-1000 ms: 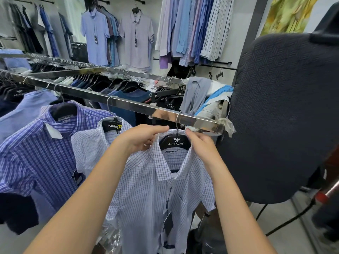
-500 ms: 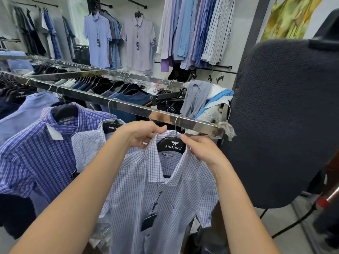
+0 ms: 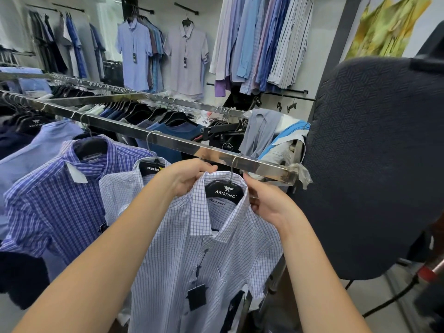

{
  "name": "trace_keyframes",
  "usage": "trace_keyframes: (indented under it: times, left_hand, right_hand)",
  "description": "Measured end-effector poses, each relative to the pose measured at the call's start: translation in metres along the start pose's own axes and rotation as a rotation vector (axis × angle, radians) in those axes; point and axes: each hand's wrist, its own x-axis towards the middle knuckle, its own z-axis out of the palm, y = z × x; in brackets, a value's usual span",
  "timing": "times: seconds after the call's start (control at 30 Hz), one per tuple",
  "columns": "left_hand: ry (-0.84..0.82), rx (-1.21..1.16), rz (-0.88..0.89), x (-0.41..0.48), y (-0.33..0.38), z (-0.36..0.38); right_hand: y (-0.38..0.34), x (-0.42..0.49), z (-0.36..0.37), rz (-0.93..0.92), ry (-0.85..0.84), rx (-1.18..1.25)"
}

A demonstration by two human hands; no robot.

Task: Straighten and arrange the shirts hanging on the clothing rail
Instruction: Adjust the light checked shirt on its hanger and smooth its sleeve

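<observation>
As white blue-checked shirt (image 3: 187,255) hangs on chrome rail (image 3: 182,145), curled fingers of left hand (image 3: 189,179) and right hand (image 3: 269,203) pinch its collar.

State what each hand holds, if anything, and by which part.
Both hold the white, blue-checked fabric shirt by its collar: the left hand pinches one side, the right hand the other.

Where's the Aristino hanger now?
Head view, centre: the hanger hooks near the right end of the rail, inside the checked shirt's collar, between left hand and right hand.

Dark patterned padded board (image 3: 374,164) at rt; yellow-green cloth (image 3: 389,25) above; blk cable (image 3: 394,296) on floor.
</observation>
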Motion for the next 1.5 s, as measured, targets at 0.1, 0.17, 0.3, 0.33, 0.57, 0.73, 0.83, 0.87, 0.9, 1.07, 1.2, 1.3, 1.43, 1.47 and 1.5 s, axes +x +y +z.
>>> trace_keyframes:
  times: [0.1,0.17,0.3,0.33,0.57,0.73,0.83,0.87,0.9,1.07,1.2,1.3,1.43,1.47,1.5]
  left_hand:
    - [-0.032,0.067,-0.013,-0.001,0.001,-0.004]
    - [-0.021,0.128,-0.019,-0.001,0.002,-0.004]
    - [0.006,0.106,-0.019,-0.001,0.004,0.003]
    - [-0.004,0.073,-0.032,0.0,0.003,0.004]
    - [-0.039,-0.123,-0.098,0.007,-0.001,-0.002]
    - [-0.057,-0.075,-0.114,0.011,0.001,-0.002]
    - [-0.056,0.134,-0.109,0.007,0.007,0.001]
    - [-0.055,0.208,-0.087,0.003,0.009,0.004]
    - [-0.044,0.262,-0.059,-0.001,0.01,0.006]
    - [-0.032,0.393,0.147,-0.025,-0.005,0.002]
    - [0.216,0.759,0.421,-0.024,-0.021,0.015]
    - [0.44,1.044,0.608,-0.028,-0.034,0.036]
    - [0.606,1.261,0.685,-0.031,-0.046,0.042]
    - [0.621,1.276,0.687,-0.031,-0.047,0.04]
    - [0.632,1.288,0.689,-0.031,-0.047,0.039]
  right_hand:
    - [0.003,0.005,0.0,-0.024,0.031,-0.04]
    - [0.004,0.007,0.001,-0.037,0.051,-0.044]
    - [0.005,0.013,0.008,-0.012,0.128,0.027]
    - [0.006,0.015,0.01,0.01,0.144,0.071]
    - [-0.003,0.012,0.014,0.132,0.102,0.363]
    - [-0.002,0.012,0.012,0.147,0.07,0.371]
    - [0.0,0.011,0.008,0.137,0.065,0.32]
    - [0.001,0.012,0.006,0.123,0.073,0.286]
    - [0.002,0.011,0.002,0.103,0.085,0.244]
    - [0.004,-0.011,-0.009,-0.141,0.061,-0.093]
    - [0.007,-0.02,-0.006,-0.292,0.168,-0.413]
    - [0.008,-0.023,0.004,-0.394,0.313,-0.712]
    - [0.019,-0.024,0.007,-0.534,0.501,-0.884]
    - [0.022,-0.024,0.006,-0.544,0.545,-0.876]
    - [0.024,-0.023,0.005,-0.555,0.588,-0.859]
